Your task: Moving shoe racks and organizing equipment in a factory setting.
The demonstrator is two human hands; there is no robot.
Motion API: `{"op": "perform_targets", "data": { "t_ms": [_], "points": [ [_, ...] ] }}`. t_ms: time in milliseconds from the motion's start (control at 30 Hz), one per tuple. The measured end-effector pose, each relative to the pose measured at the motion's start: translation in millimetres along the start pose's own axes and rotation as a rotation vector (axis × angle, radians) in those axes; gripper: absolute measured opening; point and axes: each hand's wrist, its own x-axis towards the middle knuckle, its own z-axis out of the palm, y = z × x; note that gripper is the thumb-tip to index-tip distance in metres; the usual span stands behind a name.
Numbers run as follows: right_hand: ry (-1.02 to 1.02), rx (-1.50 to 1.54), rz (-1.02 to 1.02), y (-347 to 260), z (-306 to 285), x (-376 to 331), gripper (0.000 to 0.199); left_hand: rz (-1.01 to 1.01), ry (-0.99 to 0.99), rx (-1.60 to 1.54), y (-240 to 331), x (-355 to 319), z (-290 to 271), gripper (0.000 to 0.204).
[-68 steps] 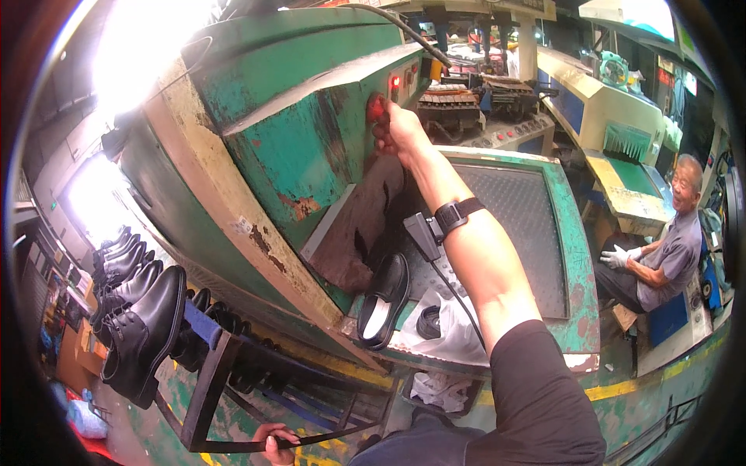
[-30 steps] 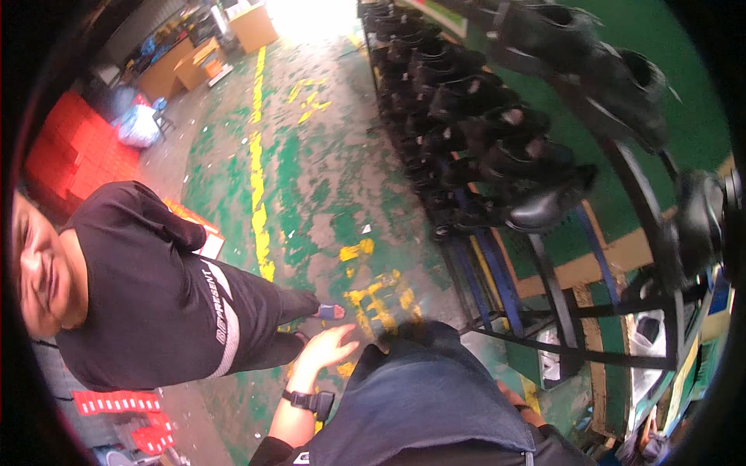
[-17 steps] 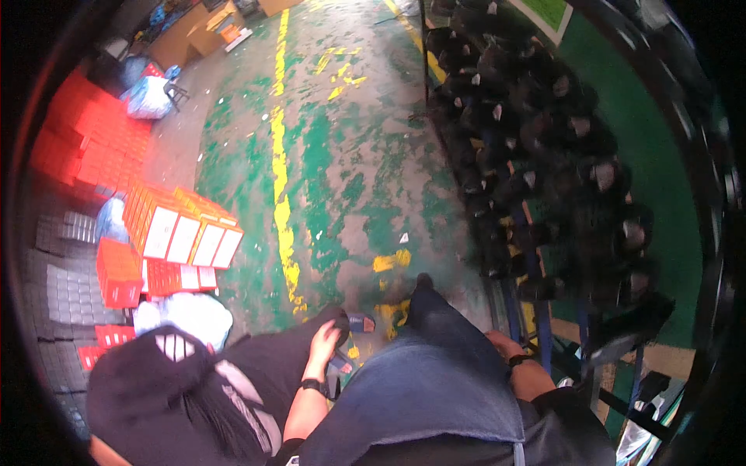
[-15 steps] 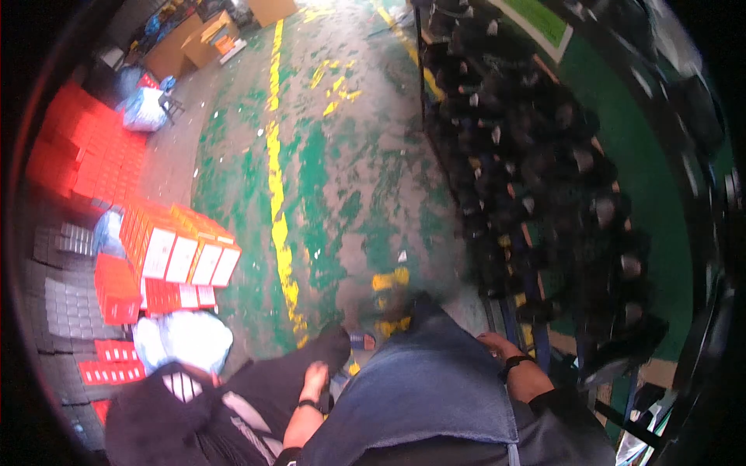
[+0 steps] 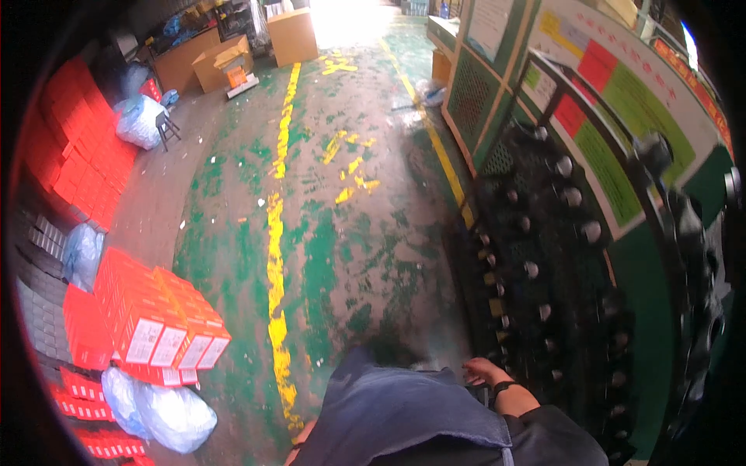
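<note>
My right hand (image 5: pixel 483 371), with a black band at its wrist, hangs beside my hip, close to the shoe rack on the right. Its fingers are loosely bent and a little apart, and I see nothing in them. Of my left hand (image 5: pixel 306 432) only a small part shows at the lower edge; my dark blue apron (image 5: pixel 404 404) hides its fingers. Rows of black shoes (image 5: pixel 531 270) fill the rack (image 5: pixel 553 93), blurred in places.
Stacked orange-red boxes (image 5: pixel 144 318) and full plastic bags (image 5: pixel 177 419) line the left side. Yellow lines (image 5: pixel 275 264) run along the worn green floor (image 5: pixel 233 272). Cardboard cartons (image 5: pixel 292 37) stand far ahead. A green notice board (image 5: pixel 622 155) rises behind the rack.
The person in dark clothing at the lower left has gone from view. The boxes and bags sit lower in the picture, and more of the far floor shows. My left hand is now mostly hidden.
</note>
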Motion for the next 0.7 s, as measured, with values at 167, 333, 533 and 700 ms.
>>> {"op": "perform_targets", "data": {
  "t_ms": [167, 333, 533, 700],
  "points": [
    [0.000, 0.019, -0.046, -145.4, -3.5, -3.6, 0.033, -0.363, -0.304, -0.451, 24.3, 318.6, -118.5, 0.019],
    [0.019, 0.013, 0.085, -246.6, -27.1, 38.4, 0.033, -0.229, -0.077, -0.560, 118.8, 573.6, -194.8, 0.031],
    [-0.200, -0.127, 0.175, -385.7, -82.7, 131.9, 0.036, -0.309, -0.169, -0.602, 190.9, 703.9, -167.7, 0.025],
    [-0.106, 0.109, 0.057, -591.2, -153.3, 197.7, 0.033, -0.268, -0.547, -0.301, 161.0, 707.8, -133.6, 0.033]
  ]
}}
